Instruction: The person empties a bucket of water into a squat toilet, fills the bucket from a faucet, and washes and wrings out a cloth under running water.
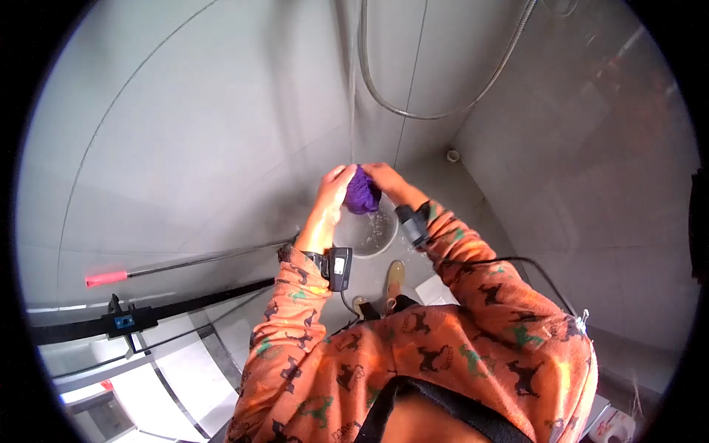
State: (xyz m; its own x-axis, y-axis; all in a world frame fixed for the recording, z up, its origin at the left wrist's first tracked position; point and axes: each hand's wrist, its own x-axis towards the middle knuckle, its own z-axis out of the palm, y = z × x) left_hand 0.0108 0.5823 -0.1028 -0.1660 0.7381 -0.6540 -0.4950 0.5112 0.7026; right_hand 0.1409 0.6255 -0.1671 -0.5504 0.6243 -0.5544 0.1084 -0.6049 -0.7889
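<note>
A bunched purple cloth (362, 193) is held up between my two hands, over a round pail (371, 255) with water in it. My left hand (334, 193) grips the cloth from the left side. On the right, my right hand (387, 179) has its fingers closed over the cloth's upper edge. A thin stream of water (353, 111) comes down from above onto the cloth or close to it. The cloth hides part of the pail, and some fingertips are out of sight.
A metal shower hose (413, 114) loops down the wall. At left lie a pole with a pink handle (107, 278) and a black rail (214, 297). A small white pipe end (453, 156) sits in the corner. My shoe (396, 278) stands near the pail.
</note>
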